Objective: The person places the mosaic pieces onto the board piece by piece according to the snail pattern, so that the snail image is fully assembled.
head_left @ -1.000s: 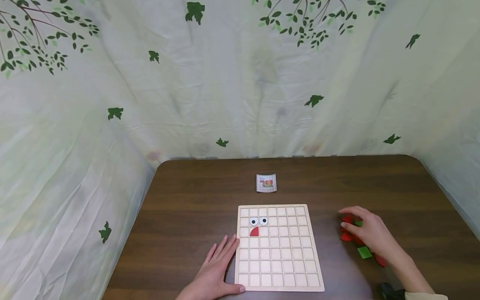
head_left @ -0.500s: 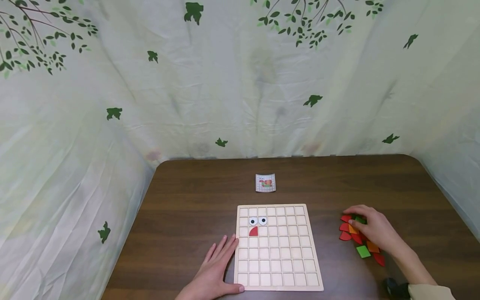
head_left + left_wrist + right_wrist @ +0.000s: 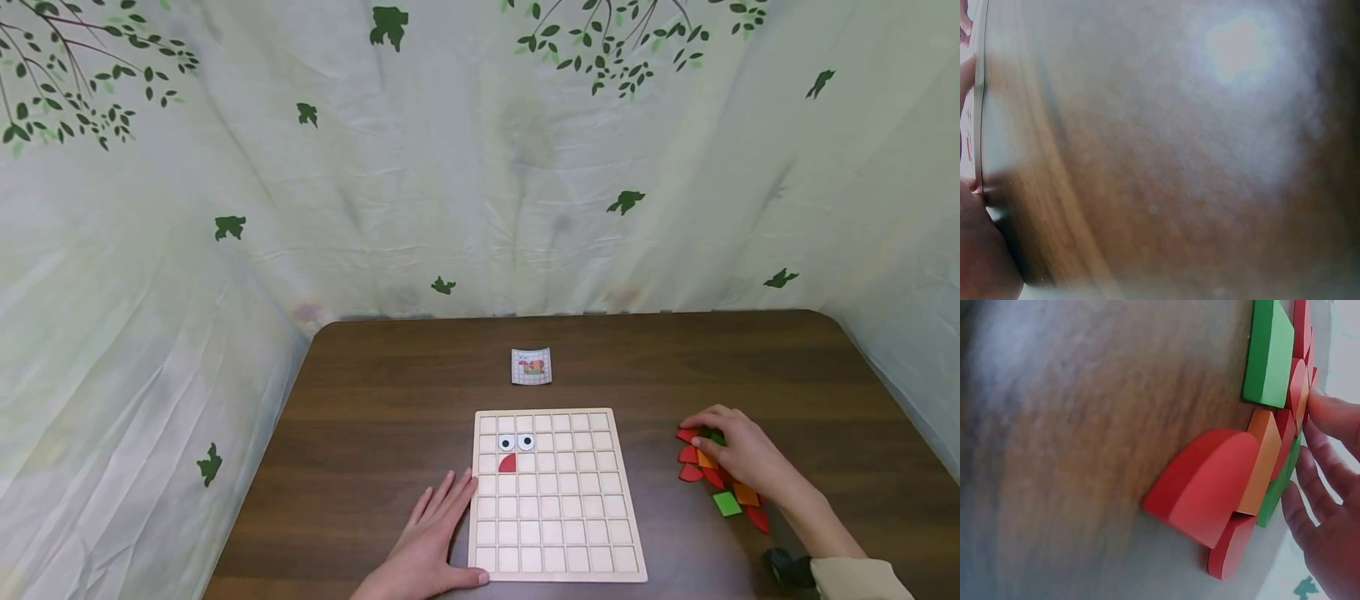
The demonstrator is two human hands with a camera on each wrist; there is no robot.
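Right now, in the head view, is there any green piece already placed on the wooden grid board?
No, the wooden grid board holds only two eye pieces and one red piece.

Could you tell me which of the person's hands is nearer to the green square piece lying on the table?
The right hand; it rests on the pile just above the green square piece. The left hand lies across the grid board, at its left edge.
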